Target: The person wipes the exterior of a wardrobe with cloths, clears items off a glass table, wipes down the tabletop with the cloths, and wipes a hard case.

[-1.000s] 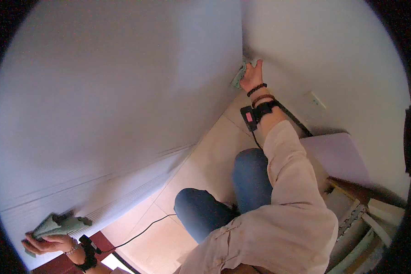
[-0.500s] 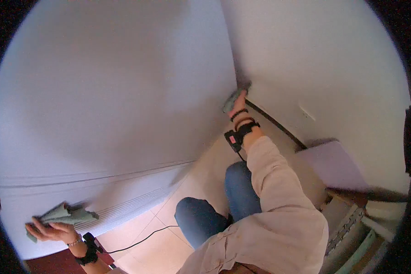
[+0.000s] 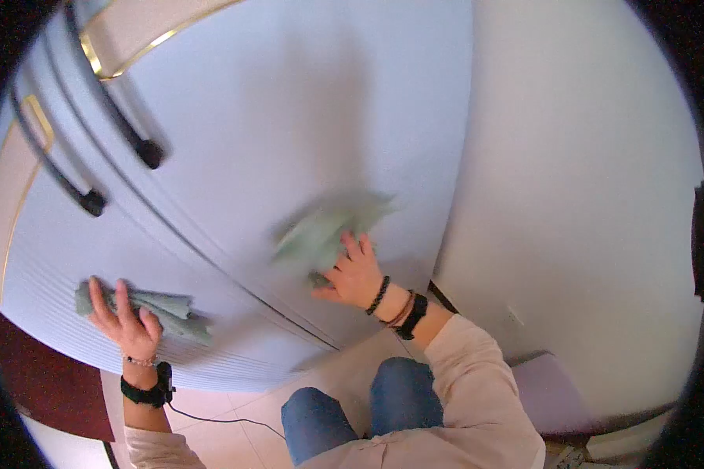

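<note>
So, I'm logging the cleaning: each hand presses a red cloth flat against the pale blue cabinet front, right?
Not quite: the cloths are green, not red. In the head view the left hand presses one green cloth and the right hand another green cloth against the pale blue cabinet front.
</note>
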The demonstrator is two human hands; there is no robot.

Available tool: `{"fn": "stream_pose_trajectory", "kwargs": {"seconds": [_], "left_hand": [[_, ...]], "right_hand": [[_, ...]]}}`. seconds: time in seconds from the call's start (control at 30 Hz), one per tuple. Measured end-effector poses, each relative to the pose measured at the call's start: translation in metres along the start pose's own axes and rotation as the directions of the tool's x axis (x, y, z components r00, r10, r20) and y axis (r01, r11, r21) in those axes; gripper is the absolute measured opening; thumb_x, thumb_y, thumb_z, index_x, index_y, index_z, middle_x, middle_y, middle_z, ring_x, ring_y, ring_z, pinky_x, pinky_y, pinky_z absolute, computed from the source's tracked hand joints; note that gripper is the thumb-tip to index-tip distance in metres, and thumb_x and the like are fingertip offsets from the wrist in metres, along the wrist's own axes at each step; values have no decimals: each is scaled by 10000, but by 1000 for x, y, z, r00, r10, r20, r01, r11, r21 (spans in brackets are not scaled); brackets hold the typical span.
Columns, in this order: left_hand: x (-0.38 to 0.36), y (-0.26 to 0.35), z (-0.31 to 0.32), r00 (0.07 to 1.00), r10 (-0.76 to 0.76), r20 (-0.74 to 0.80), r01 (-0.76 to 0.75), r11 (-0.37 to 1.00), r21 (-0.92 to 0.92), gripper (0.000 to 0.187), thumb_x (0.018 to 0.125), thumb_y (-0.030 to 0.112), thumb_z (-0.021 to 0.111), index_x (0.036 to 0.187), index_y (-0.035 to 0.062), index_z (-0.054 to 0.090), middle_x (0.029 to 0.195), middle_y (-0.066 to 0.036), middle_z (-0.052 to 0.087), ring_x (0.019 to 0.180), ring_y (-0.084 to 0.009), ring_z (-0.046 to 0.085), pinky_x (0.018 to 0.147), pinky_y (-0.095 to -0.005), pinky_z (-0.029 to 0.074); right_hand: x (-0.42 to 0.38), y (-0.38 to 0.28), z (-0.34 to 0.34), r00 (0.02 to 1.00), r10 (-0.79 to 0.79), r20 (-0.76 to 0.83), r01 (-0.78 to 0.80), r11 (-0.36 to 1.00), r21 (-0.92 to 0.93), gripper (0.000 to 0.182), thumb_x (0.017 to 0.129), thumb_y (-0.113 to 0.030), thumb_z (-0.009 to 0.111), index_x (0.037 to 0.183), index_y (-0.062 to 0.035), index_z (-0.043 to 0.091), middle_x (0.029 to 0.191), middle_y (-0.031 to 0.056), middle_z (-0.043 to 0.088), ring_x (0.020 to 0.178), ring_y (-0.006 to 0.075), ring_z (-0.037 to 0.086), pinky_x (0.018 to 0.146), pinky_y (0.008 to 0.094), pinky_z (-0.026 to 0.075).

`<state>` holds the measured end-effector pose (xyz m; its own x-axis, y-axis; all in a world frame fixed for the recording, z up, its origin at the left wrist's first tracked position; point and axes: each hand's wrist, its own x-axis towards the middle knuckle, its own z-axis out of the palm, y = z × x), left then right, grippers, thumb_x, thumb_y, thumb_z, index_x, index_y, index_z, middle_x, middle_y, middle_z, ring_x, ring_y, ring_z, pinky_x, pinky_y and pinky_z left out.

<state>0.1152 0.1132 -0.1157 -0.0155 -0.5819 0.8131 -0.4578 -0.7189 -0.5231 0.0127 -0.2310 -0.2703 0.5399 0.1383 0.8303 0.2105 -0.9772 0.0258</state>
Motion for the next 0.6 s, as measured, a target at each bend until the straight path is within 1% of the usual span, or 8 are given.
{"fn": "stream_pose_trajectory", "kwargs": {"seconds": [0.1, 0.23, 0.3, 0.4, 0.43, 0.47, 0.53, 0.6], "left_hand": [[5, 1, 0, 1000, 7, -27, -6, 999, 34, 441, 749, 219, 431, 1178, 123, 476, 1317, -215, 301, 1136, -366, 353, 893, -487, 269], [17, 12, -6, 997, -67, -48, 67, 998, -1, 391, 736, 241, 445, 1094, 113, 538, 1263, -210, 370, 1110, -358, 371, 888, -493, 280], [16, 10, -5, 997, -43, -62, 41, 998, -44, 386, 725, 247, 446, 1070, 113, 557, 1250, -204, 388, 1084, -353, 390, 895, -490, 274], [14, 9, -6, 998, -43, -34, 43, 999, -16, 412, 727, 249, 460, 1116, 129, 530, 1271, -198, 372, 1045, -344, 405, 894, -478, 265], [11, 9, -5, 999, -53, 6, 53, 997, -54, 432, 745, 249, 476, 1160, 130, 500, 1300, -204, 338, 1103, -374, 373, 927, -495, 236], [10, 9, -4, 999, -51, -13, 50, 997, -59, 422, 735, 250, 486, 1138, 127, 520, 1290, -203, 354, 1099, -366, 382, 933, -495, 238], [10, 8, -5, 998, -61, -15, 60, 995, -74, 420, 734, 251, 491, 1134, 128, 523, 1288, -198, 359, 1099, -361, 387, 933, -496, 242], [14, 6, -7, 999, -33, -42, 29, 995, -94, 416, 726, 257, 509, 1121, 131, 535, 1286, -184, 369, 1066, -337, 419, 913, -482, 270]], "right_hand": [[7, 38, -35, 933, 45, 356, -67, 997, 48, 580, 680, -387, 596, 1154, -77, 474, 1194, 107, 466, 1100, 366, 391, 920, 539, 254], [47, 114, -70, 764, 644, -43, -627, 726, -283, 518, 741, -369, 539, 1140, -42, 501, 1233, 207, 415, 1149, 375, 356, 957, 557, 202], [109, 131, -99, 577, 644, -503, -504, 765, 401, 545, 744, -397, 519, 1101, 16, 514, 1161, 322, 415, 1106, 450, 355, 962, 555, 196], [170, 115, -103, 449, 494, -745, -457, 843, 283, 535, 741, -420, 507, 1035, 25, 549, 1077, 331, 462, 1062, 470, 372, 926, 570, 223], [172, 91, -99, 457, 489, -743, -447, 848, 284, 535, 741, -420, 507, 1035, 25, 549, 1077, 331, 462, 1062, 470, 372, 926, 570, 223], [163, 60, -95, 784, 275, -556, -440, 878, -186, 519, 733, -417, 512, 1021, 13, 560, 1073, 280, 492, 1061, 446, 386, 913, 561, 241], [162, 38, -105, 974, 122, -191, -215, 770, -601, 504, 725, -413, 517, 1008, 1, 571, 1068, 229, 521, 1060, 423, 399, 900, 552, 259], [162, 40, -121, 965, -223, 138, 261, 871, -417, 504, 690, -416, 547, 1013, -31, 579, 1087, 140, 542, 1075, 367, 414, 900, 527, 270]]}}
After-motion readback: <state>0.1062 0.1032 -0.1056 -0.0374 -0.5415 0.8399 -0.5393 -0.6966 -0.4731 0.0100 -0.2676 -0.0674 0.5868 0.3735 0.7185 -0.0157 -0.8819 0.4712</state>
